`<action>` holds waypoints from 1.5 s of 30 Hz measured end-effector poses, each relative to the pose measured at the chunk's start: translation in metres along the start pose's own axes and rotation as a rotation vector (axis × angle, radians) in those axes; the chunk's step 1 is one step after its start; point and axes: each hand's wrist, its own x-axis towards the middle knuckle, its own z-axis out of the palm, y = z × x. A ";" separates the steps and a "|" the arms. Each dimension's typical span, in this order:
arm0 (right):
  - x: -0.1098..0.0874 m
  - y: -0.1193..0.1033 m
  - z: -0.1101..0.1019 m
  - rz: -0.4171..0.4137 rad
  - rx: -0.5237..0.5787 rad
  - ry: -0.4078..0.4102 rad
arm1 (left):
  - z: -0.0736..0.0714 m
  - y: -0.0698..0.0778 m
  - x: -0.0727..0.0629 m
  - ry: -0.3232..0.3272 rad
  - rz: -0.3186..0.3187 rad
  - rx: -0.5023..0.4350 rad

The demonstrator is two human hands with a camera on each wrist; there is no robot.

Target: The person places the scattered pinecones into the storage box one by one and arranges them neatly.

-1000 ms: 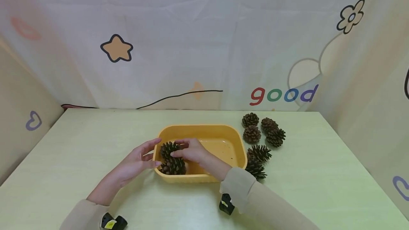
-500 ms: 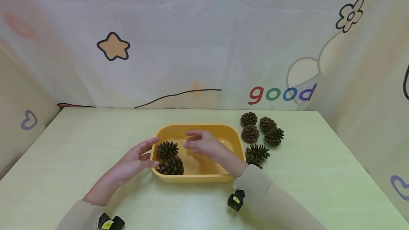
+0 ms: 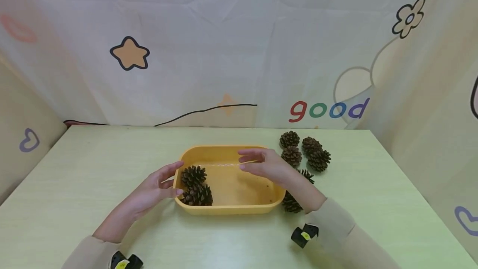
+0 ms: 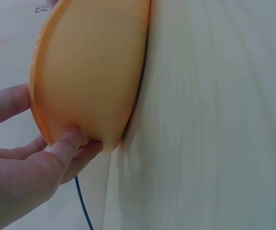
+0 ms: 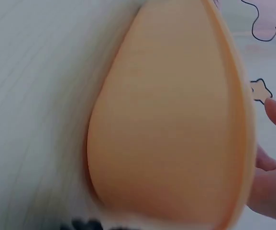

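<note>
A yellow plastic basin (image 3: 231, 209) stands on the table in the head view. Two brown pine cones, a rear one (image 3: 193, 175) and a front one (image 3: 198, 195), lie against its left end. My left hand (image 3: 154, 188) grips that end; in the left wrist view its thumb and fingers touch the basin wall (image 4: 90, 72). Above the basin's right part hovers my right hand (image 3: 267, 165), fingers extended and holding nothing. The right wrist view catches the basin's outer side (image 5: 171, 110) and part of the right hand (image 5: 274, 187) beyond the rim.
Several more pine cones lie right of the basin: a far one (image 3: 289, 139), a pair (image 3: 319, 160) further right, and a near one (image 3: 293, 202) partly hidden by the right forearm. A printed cloth (image 3: 209, 53) hangs behind the table.
My right hand has let go of the rear pine cone and moved right across the basin. The left hand keeps its place at the basin's left end.
</note>
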 end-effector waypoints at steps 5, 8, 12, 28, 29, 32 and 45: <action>-0.010 0.002 -0.019 -0.037 -0.033 -0.001 | -0.003 0.001 -0.003 0.008 -0.002 0.009; -0.015 0.003 -0.033 -0.056 -0.065 0.030 | -0.004 0.001 -0.004 0.010 -0.002 0.014; -0.025 0.007 -0.052 -0.083 -0.111 0.090 | -0.003 0.000 -0.005 0.013 -0.004 0.014; -0.053 0.039 -0.122 -0.134 -0.154 0.226 | 0.000 -0.003 -0.001 0.008 0.001 -0.012; -0.054 0.041 -0.126 -0.135 -0.150 0.236 | 0.000 -0.004 0.000 0.008 0.002 -0.014; -0.058 0.046 -0.137 -0.138 -0.152 0.261 | 0.000 -0.003 0.000 0.008 0.002 -0.016; -0.066 0.061 -0.173 -0.108 -0.270 0.332 | 0.000 -0.001 0.000 0.012 0.005 -0.024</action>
